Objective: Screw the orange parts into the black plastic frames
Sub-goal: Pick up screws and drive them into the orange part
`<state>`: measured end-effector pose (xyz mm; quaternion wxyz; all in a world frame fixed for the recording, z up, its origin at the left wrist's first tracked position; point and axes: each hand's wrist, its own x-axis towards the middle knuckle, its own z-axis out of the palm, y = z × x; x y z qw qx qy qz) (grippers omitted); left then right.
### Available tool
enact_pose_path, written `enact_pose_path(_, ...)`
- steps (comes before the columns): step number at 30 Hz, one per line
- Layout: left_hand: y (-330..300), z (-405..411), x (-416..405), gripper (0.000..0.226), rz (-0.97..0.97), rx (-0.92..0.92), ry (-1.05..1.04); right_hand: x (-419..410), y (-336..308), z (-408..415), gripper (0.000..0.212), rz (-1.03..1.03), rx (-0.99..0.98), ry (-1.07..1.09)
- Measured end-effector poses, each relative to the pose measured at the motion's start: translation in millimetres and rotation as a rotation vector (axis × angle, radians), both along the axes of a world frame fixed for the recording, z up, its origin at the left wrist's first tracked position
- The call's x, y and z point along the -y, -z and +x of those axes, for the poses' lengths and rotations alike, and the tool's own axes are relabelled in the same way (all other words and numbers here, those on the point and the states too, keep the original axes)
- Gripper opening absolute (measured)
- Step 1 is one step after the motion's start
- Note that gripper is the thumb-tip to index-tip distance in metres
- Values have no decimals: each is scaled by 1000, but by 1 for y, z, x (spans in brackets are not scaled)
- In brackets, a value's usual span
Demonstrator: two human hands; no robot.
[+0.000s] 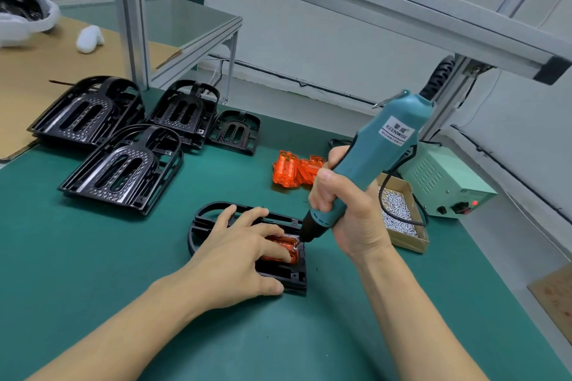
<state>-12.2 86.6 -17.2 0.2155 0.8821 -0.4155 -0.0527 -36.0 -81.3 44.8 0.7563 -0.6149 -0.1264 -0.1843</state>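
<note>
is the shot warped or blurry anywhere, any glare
Head view: wide-angle bending bows the overhead aluminium rail; soft glare streaks on the stacked black frames; screwdriver, left hand and right hand stay sharp.

bright, even overhead light; soft shadows; wide-angle bending at edges.

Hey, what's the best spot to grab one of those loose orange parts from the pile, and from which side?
Judging by shape, pinch one orange part across its narrow width, by the long flat sides, coming down from above. The pile lies jumbled on the green mat, so the topmost left-hand piece looks easiest to lift clear.
</note>
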Motion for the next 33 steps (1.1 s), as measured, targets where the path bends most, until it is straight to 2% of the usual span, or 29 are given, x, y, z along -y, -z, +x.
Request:
enact_pose_path(4, -1, 1, 0, 44, -4, -14, -1, 1, -1, 1, 17, -30, -30, -97)
enact_pose_path(7, -1, 1, -1, 44, -9, -22, 1, 1, -1, 1, 18, -20, -16, -48)
enact_pose_path(10, -1, 0, -1, 44, -11, -32, 3, 7, -6, 0, 21, 172, 9, 99)
enact_pose_path(13, -1, 0, 0, 44, -9, -37, -13, 22, -18, -3, 15, 399, 56, 211)
enact_pose_path(16, -3, -4, 7, 46, -7, -36, -67, 33, -28, -8, 13, 469, 106, 285)
enact_pose_path(25, -16, -1, 20, 50, 69, -78, -79, 57, -29, -30, 7, 399, 154, 467)
enact_pose_path(30, -34, 16, 63, 30, -156, 15, -65, 66, -27, -37, 12, 334, 196, 629)
enact_pose_path(33, -39, 29, 106, 19, -214, 62, -64, 69, -24, -39, 12, 333, 197, 723)
